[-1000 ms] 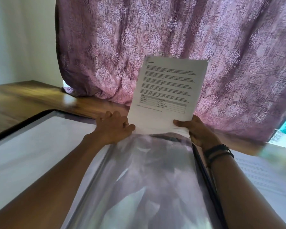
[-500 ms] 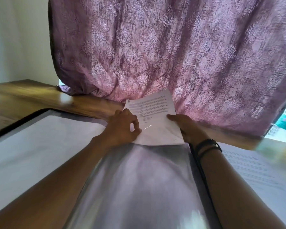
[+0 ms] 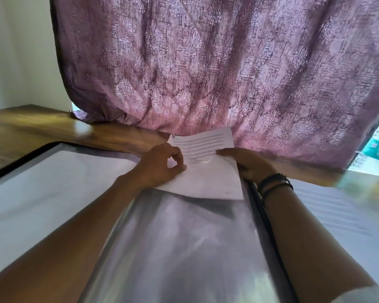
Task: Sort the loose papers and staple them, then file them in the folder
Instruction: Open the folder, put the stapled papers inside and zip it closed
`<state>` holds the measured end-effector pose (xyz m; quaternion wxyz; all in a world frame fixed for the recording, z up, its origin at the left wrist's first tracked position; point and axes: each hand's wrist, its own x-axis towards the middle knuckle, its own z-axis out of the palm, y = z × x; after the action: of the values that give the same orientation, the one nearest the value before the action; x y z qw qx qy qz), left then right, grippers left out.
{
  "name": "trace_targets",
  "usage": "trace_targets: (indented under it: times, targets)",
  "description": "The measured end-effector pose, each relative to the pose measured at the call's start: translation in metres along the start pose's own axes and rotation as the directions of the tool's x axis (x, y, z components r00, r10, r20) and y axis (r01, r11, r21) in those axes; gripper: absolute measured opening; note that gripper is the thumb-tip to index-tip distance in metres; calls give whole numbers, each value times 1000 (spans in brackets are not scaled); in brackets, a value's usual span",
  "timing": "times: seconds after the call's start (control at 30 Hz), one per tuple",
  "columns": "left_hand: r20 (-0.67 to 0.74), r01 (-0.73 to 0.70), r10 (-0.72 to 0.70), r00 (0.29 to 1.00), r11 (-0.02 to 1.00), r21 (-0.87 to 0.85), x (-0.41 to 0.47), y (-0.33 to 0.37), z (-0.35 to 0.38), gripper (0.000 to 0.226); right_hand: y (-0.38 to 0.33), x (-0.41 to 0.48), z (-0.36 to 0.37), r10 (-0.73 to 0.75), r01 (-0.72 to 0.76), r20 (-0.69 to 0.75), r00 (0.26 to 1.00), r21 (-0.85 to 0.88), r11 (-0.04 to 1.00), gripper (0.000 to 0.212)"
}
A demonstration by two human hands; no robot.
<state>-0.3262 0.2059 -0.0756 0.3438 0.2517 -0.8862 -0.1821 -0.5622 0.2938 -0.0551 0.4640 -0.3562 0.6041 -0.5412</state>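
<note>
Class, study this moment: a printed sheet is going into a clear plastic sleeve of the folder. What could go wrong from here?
1. The white printed sheet sits skewed in the clear plastic sleeve; pushed on, a corner might catch and crease.
2. The left hand and right hand grip only its sides, so the middle may buckle.
3. The purple patterned curtain hangs touching the sheet's top edge and could snag it.

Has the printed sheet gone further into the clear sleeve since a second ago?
Yes. The printed sheet has dropped: its top edge stood high against the purple curtain and now sits near the curtain's hem.
</note>
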Motion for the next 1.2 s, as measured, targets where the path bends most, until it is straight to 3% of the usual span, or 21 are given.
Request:
trace_targets:
  times: [0.47, 0.77, 1.0, 1.13, 1.2]
  targets:
    - [-41, -41, 38, 998, 995, -86, -2, -3, -3, 12, -8, -9, 3, 57, -61, 71, 996, 50, 997, 28]
    - [-43, -35, 31, 999, 994, -104, -1, -5, -2, 14, -4, -5, -1, 85, -87, 138, 987, 3, 996, 40]
    - [-42, -63, 58, 997, 992, -108, -1, -5, -2, 14, 2, 4, -3, 31, -26, 96, 995, -48, 998, 45]
    - [-32, -61, 59, 998, 994, -86, 0, -6, -2, 14, 2, 9, -3, -51, 49, -38, 998, -63, 997, 70]
    - [-25, -59, 57, 998, 995, -79, 0, -8, -2, 14, 3, 9, -2, -58, 53, -58, 997, -79, 995, 56]
